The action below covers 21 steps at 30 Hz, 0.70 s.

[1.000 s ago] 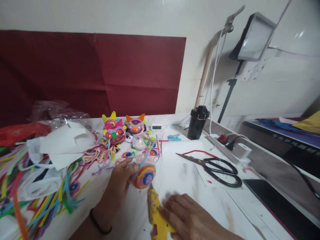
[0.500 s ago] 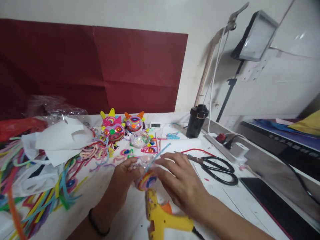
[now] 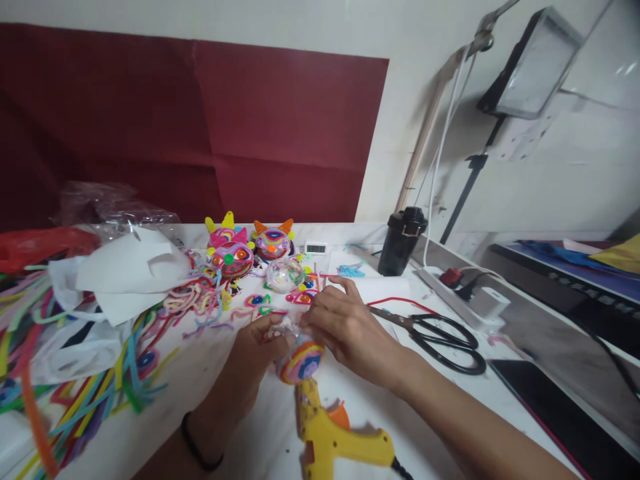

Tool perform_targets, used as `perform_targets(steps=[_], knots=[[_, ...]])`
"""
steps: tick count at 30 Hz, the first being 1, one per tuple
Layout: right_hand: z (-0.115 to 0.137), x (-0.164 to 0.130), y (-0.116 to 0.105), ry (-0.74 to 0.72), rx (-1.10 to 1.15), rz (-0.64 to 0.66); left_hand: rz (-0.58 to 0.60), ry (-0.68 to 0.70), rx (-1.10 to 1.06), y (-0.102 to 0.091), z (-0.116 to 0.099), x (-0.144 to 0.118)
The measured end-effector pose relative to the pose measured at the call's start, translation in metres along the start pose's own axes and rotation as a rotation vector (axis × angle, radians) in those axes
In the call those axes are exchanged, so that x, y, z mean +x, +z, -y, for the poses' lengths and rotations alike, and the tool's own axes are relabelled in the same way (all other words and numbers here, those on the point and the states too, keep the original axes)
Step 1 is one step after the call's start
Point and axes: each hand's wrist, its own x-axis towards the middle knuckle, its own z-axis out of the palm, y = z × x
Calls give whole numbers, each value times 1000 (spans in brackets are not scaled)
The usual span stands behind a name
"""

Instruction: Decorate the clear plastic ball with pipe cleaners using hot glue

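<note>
1. Two hands meet at one small round ball wrapped in bright fuzzy wire rings [image 3: 301, 360], just above our white table [image 3: 450, 407].
2. Our left hand [image 3: 257, 357] curls its fingers round the ball's left side and holds it.
3. Our right hand [image 3: 345, 327] pinches the ball's top with closed fingers.
4. Our yellow plastic glue gun [image 3: 333, 437] lies just below the ball.
5. Our black scissors [image 3: 440, 333] rest to the right, near our right hand.
</note>
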Motion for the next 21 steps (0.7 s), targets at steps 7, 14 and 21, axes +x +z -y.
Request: perform_targets(steps=[7,14,21], knots=[[1,1,-1,49,26,68,37,5,-22,-1,2,0],[1,1,3,17,20,0,10,-16,-36,-1,1,-3],[26,-41,-18,2,83,-68,-59,-8,-52,-3,-3,1]])
